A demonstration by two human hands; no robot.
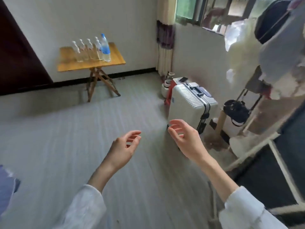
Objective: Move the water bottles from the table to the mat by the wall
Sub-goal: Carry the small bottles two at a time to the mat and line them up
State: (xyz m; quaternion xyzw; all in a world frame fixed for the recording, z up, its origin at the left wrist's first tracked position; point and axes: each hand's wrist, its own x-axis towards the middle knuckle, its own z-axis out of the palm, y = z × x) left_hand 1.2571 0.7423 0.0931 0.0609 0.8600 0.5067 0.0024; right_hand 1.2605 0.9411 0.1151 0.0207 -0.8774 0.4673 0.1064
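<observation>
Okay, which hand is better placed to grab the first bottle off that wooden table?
Left, slightly. The table and its row of bottles stand far ahead toward the left, on the left hand's side. The right hand is over by the suitcase. Both are open, empty and far off.

No text can be read; the blue label on the tallest bottle (pixel 105 48) is blurred.
</observation>
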